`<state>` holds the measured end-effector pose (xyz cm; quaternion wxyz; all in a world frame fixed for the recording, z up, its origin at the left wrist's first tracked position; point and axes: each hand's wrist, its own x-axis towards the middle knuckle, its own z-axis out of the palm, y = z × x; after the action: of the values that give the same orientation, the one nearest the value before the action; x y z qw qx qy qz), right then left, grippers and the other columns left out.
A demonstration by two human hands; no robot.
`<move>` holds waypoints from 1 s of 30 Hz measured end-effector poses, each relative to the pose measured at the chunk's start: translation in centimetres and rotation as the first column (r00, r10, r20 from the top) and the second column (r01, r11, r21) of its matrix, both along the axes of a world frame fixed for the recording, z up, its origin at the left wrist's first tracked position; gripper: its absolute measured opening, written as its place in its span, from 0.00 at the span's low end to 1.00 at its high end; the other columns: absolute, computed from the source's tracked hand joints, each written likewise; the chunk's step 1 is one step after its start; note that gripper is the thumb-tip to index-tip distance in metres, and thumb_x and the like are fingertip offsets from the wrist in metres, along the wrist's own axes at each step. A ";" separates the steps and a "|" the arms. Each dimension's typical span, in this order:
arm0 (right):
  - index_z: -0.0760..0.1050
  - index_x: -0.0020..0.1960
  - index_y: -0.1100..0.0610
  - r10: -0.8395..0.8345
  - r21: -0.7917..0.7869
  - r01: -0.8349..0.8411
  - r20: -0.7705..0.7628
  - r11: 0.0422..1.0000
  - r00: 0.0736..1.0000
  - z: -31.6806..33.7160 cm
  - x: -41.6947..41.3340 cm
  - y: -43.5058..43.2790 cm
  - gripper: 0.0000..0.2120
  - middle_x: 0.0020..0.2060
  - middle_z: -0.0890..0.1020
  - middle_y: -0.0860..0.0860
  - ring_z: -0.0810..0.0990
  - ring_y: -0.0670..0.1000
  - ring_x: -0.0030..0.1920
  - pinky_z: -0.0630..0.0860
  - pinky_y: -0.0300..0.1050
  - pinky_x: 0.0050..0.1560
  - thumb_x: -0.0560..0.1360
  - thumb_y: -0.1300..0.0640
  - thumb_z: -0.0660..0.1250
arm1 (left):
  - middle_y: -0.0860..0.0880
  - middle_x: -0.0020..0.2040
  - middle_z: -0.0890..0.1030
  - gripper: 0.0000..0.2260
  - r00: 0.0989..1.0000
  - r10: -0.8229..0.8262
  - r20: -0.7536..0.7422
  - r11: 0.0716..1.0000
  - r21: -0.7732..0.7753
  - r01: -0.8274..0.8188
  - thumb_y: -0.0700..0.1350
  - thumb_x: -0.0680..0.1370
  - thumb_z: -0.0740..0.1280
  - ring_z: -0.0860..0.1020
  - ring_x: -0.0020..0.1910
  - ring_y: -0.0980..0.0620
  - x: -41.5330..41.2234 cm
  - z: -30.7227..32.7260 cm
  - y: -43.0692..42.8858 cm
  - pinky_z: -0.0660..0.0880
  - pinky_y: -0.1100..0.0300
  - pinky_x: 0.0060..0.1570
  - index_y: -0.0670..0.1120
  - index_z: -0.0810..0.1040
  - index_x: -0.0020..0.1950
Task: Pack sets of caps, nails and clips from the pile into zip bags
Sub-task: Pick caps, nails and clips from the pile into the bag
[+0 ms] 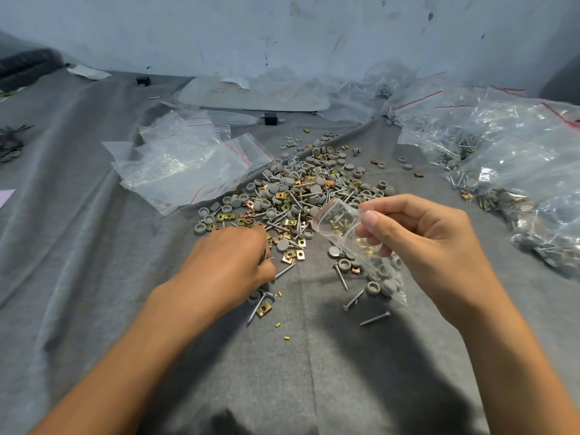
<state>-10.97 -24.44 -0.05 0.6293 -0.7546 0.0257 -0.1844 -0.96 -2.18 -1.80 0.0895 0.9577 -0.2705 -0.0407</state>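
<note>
Tabletop (314, 365) is covered by grey cloth | left hand (232, 262) is curled at near edge of pile (301, 189), hold cannot be told | zip bag (337, 218), holding caps (386, 285) and clips (364, 248), is gripped by right hand (420, 243) | empty bags (185, 164), seemingly, are laid far left

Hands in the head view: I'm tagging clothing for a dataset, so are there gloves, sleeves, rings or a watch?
No. The left hand and right hand are bare: no gloves, no rings showing. Both forearms are uncovered to the frame's edge, with no sleeve, watch or bracelet in view.
</note>
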 end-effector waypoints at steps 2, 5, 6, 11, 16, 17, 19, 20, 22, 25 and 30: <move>0.85 0.50 0.53 0.001 -0.001 -0.001 -0.004 1.000 1.000 0.0 0.0 0.1 0.09 0.39 0.88 0.52 0.83 0.44 0.37 0.77 0.35 0.36 0.72 0.51 0.73 | 0.52 0.40 0.79 0.04 1.000 0.007 -0.013 1.000 -0.025 -0.007 0.50 0.74 0.66 0.77 0.43 0.47 0.2 -0.1 0.1 0.77 0.50 0.44 0.52 0.74 0.47; 0.85 0.49 0.53 0.001 0.000 -0.001 -0.009 1.000 1.000 0.0 -0.1 0.1 0.09 0.39 0.88 0.53 0.83 0.45 0.38 0.77 0.36 0.37 0.72 0.50 0.73 | 0.55 0.41 0.80 0.06 0.999 0.013 -0.052 0.993 -0.118 -0.019 0.49 0.75 0.66 0.77 0.44 0.52 0.7 -0.1 0.1 0.77 0.52 0.47 0.54 0.77 0.51; 0.85 0.49 0.53 0.003 0.000 -0.003 -0.012 1.000 1.000 0.0 -0.1 0.1 0.09 0.39 0.88 0.53 0.83 0.46 0.38 0.77 0.36 0.37 0.72 0.50 0.73 | 0.57 0.40 0.80 0.05 0.999 0.013 -0.043 0.985 -0.170 -0.020 0.48 0.75 0.67 0.78 0.42 0.55 0.9 -0.1 0.1 0.77 0.53 0.47 0.54 0.78 0.51; 0.85 0.50 0.53 0.013 -0.007 -0.013 -0.026 1.000 1.000 0.1 -0.1 0.4 0.10 0.39 0.88 0.54 0.84 0.46 0.39 0.78 0.36 0.38 0.72 0.51 0.73 | 0.58 0.42 0.84 0.05 0.993 -0.054 -0.102 0.751 -0.660 -0.027 0.48 0.76 0.74 0.81 0.41 0.59 1.1 0.5 -0.4 0.78 0.59 0.45 0.58 0.83 0.49; 0.84 0.50 0.54 0.013 0.002 -0.013 -0.031 1.000 0.999 0.2 -0.1 0.6 0.10 0.40 0.88 0.53 0.86 0.46 0.40 0.78 0.36 0.38 0.71 0.52 0.73 | 0.53 0.45 0.85 0.06 0.939 -0.250 -0.235 0.366 -0.921 -0.133 0.41 0.76 0.74 0.81 0.42 0.58 -0.3 1.1 -2.3 0.77 0.65 0.44 0.50 0.83 0.51; 0.84 0.50 0.54 0.013 0.002 -0.013 -0.033 1.000 0.999 0.2 -0.1 0.6 0.10 0.40 0.88 0.53 0.86 0.46 0.40 0.79 0.37 0.38 0.71 0.52 0.73 | 0.50 0.45 0.86 0.06 0.930 -0.272 -0.248 0.330 -0.932 -0.152 0.40 0.76 0.74 0.81 0.43 0.57 -0.6 1.1 -2.7 0.77 0.66 0.44 0.48 0.83 0.51; 0.84 0.50 0.53 0.014 -0.004 -0.015 -0.033 1.000 0.999 0.2 -0.1 0.6 0.09 0.40 0.88 0.53 0.86 0.46 0.40 0.79 0.38 0.39 0.71 0.52 0.73 | 0.47 0.46 0.86 0.06 0.918 -0.302 -0.259 0.316 -0.935 -0.160 0.39 0.76 0.74 0.81 0.43 0.56 -0.9 0.9 -3.4 0.77 0.65 0.44 0.47 0.83 0.51; 0.85 0.50 0.53 0.015 -0.007 -0.016 -0.032 1.000 0.999 0.2 -0.1 0.6 0.09 0.40 0.88 0.53 0.86 0.47 0.40 0.79 0.38 0.39 0.71 0.52 0.73 | 0.47 0.46 0.86 0.06 0.915 -0.310 -0.258 0.338 -0.929 -0.147 0.38 0.77 0.73 0.81 0.42 0.55 -1.1 0.7 -3.5 0.77 0.64 0.44 0.48 0.84 0.51; 0.85 0.50 0.52 0.015 -0.011 -0.016 -0.030 1.000 0.999 0.2 -0.1 0.5 0.09 0.40 0.88 0.53 0.85 0.47 0.40 0.78 0.38 0.39 0.72 0.51 0.73 | 0.47 0.46 0.86 0.10 0.921 -0.309 -0.238 0.420 -0.903 -0.093 0.37 0.78 0.70 0.81 0.42 0.50 -1.3 0.5 -3.8 0.76 0.60 0.44 0.52 0.85 0.52; 0.85 0.50 0.52 0.006 -0.023 -0.007 -0.034 1.000 0.999 0.2 -0.2 0.4 0.09 0.39 0.88 0.52 0.85 0.47 0.40 0.79 0.37 0.39 0.72 0.51 0.73 | 0.52 0.49 0.86 0.13 0.922 -0.326 -0.211 0.454 -0.890 -0.044 0.35 0.81 0.66 0.82 0.45 0.54 -1.0 0.4 -3.5 0.77 0.63 0.47 0.52 0.83 0.57; 0.84 0.50 0.53 0.016 -0.015 -0.017 -0.028 1.000 0.999 0.1 -0.1 0.5 0.09 0.39 0.88 0.53 0.86 0.46 0.40 0.78 0.36 0.39 0.72 0.51 0.73 | 0.52 0.51 0.86 0.11 0.887 -0.406 -0.222 0.434 -0.901 -0.026 0.37 0.82 0.65 0.83 0.53 0.59 -1.6 0.8 -3.6 0.75 0.68 0.51 0.49 0.81 0.59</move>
<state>-11.05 -23.95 0.03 0.6246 -0.7620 0.0269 -0.1690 -2.52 -5.74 -1.00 0.6223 0.6998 -0.3354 -0.1027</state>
